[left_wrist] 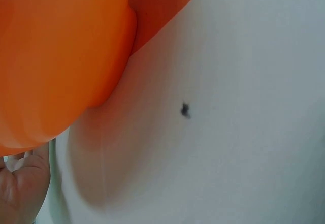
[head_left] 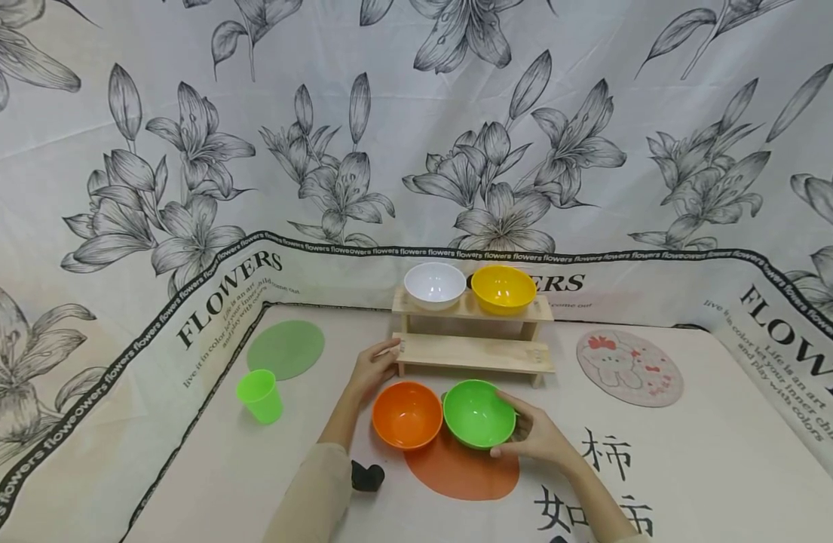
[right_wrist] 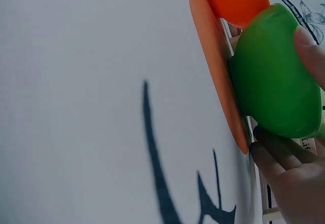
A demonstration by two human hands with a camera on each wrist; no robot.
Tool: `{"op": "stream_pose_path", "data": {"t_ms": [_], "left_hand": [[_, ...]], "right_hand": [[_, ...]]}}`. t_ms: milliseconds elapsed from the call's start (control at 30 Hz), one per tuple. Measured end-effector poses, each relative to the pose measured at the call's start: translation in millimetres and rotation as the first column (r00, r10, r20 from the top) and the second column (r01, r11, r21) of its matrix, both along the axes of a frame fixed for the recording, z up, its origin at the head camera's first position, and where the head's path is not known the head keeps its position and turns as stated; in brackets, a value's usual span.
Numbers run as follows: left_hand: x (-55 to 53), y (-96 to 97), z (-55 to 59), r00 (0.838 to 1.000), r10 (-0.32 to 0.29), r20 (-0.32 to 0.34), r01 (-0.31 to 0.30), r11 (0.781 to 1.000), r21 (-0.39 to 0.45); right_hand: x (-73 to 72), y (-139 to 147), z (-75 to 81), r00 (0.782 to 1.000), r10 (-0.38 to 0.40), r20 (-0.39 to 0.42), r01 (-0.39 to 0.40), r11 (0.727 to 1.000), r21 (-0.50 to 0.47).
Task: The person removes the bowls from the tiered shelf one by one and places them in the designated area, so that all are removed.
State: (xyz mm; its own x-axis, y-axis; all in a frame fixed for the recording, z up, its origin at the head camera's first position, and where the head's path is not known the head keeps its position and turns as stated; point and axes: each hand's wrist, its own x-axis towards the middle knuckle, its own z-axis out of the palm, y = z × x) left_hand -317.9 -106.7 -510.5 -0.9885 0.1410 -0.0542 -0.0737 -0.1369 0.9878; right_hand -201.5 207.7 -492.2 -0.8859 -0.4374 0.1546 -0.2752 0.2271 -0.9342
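In the head view, my left hand holds the left end of the two-step wooden shelf at its lower board. The left wrist view shows part of that hand behind an orange bowl, its fingertips hidden. The orange bowl stands just in front of the left hand. Beside it, my right hand grips a green bowl by its right side. In the right wrist view, the thumb lies against the green bowl near its rim, and other fingers reach under it.
A white bowl and a yellow bowl sit on the upper board. At left are a green cup and a round green mat. A pink patterned mat lies at right, an orange mat in front.
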Motion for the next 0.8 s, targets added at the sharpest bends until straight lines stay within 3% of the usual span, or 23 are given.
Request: {"op": "stream_pose_path", "data": {"t_ms": [333,500,667,800], "left_hand": [[0.7,-0.2,0.4,1.0,0.004,0.0,-0.004,1.0,-0.006],[0.8,-0.3,0.6,1.0,0.01,0.007,-0.01,1.0,-0.007],[0.8,-0.5,0.5,1.0,0.003,0.007,-0.003,1.0,-0.001],[0.4,-0.4,0.2,1.0,0.0,0.006,0.0,1.0,0.0]], "right_hand": [[-2.4,0.7,-2.0,0.998,0.054,-0.009,-0.055,0.998,-0.028],[-5.4,4.9,3.1,0.998,0.052,-0.032,-0.051,0.999,0.009],[-8.7,11.6,14.0,0.999,0.005,-0.035,-0.003,0.999,0.05],[-15.2,16.8,25.0,0.993,-0.084,-0.081,0.089,0.994,0.062]]}}
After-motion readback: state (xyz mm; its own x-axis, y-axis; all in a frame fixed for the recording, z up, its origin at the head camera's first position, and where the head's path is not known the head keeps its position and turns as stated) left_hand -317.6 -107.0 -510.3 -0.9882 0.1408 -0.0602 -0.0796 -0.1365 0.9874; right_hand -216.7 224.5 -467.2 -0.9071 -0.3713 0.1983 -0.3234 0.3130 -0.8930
